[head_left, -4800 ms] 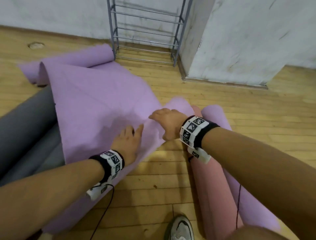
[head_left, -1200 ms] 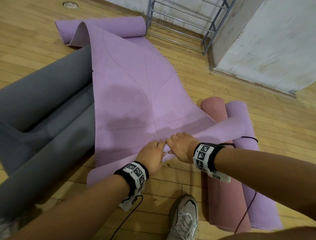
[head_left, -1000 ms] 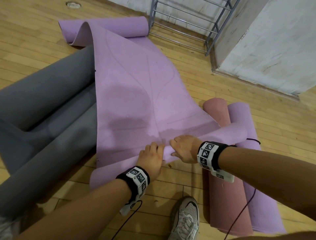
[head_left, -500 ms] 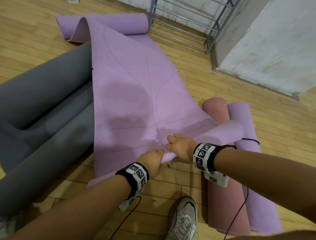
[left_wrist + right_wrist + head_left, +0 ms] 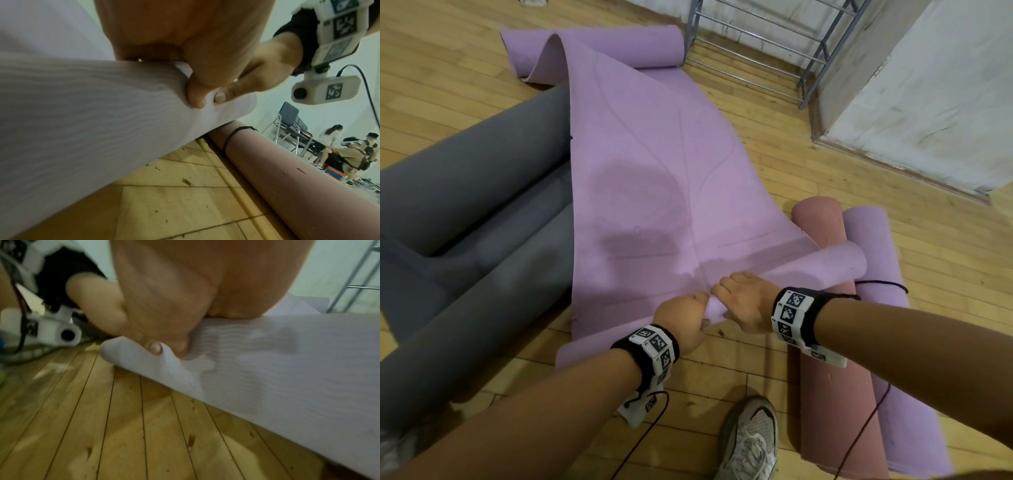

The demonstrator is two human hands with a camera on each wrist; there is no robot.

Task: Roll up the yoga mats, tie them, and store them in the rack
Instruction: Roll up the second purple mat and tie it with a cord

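A long purple yoga mat [image 5: 647,178] lies across the wooden floor, its near end curled into a thin roll [image 5: 808,270]. My left hand [image 5: 683,322] and right hand [image 5: 743,301] sit side by side on that roll, fingers over the top and thumbs tucked under the rolled edge [image 5: 205,97] [image 5: 156,348]. The mat's far end curls beside the grey metal rack [image 5: 767,44] at the wall. A rolled pink mat [image 5: 825,342] with a dark cord round it and a rolled purple mat [image 5: 893,335] lie to the right.
Grey mats [image 5: 465,222] lie loosely folded on the left, partly under the purple mat. My shoe [image 5: 750,442] stands near the bottom edge. A white pillar [image 5: 928,85] rises right of the rack. People and chairs [image 5: 349,151] show far off in the left wrist view.
The near end of the purple mat, flat under my hands 4.8 s ago, is now curled into a thin roll. Over the last second my hands stay on it with small shifts.
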